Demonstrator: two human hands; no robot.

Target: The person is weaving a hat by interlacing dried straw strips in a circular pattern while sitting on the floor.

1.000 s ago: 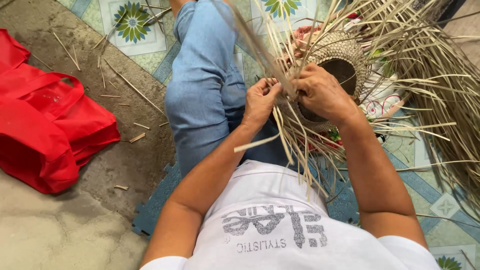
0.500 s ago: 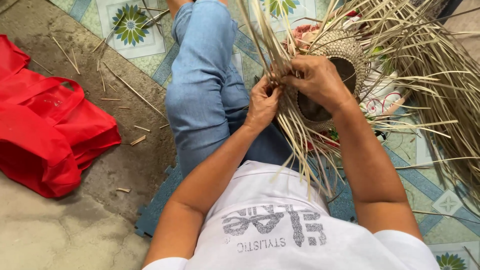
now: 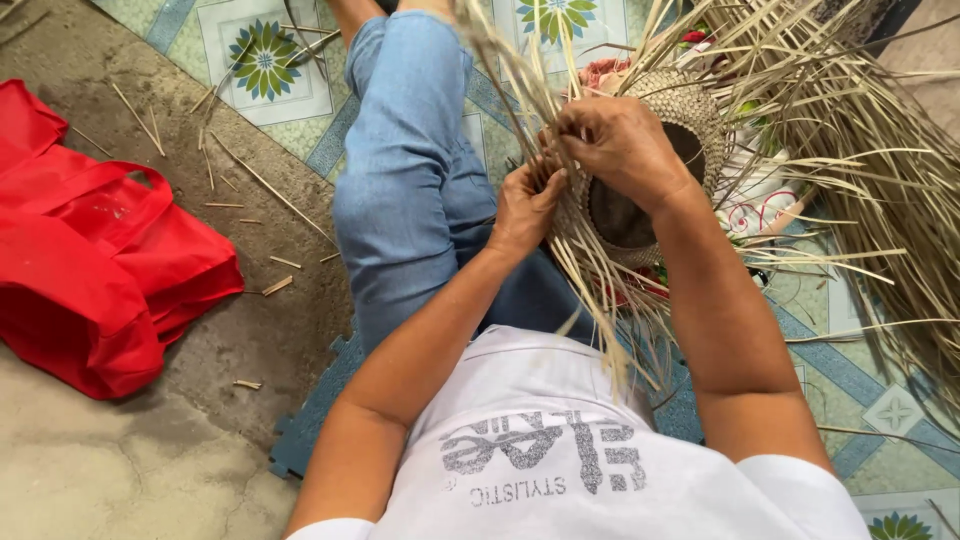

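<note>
On lap: one basket point(image 3: 690, 120), seemingly countless strands point(image 3: 600, 290)

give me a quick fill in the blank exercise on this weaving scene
1. Both hands work at the rim of a half-woven ____ of dry straw strips.
2. The bag lying on the concrete is ____.
3. The left hand pinches loose ____ beside the right hand.
4. The outstretched leg wears blue ____.

Missing words: basket; red; strips; jeans

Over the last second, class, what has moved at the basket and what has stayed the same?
The left hand has slid up the straw strands to meet the right hand at the rim of the woven basket; both keep gripping strands. The basket stays in the lap and the red bag has not moved.
</note>
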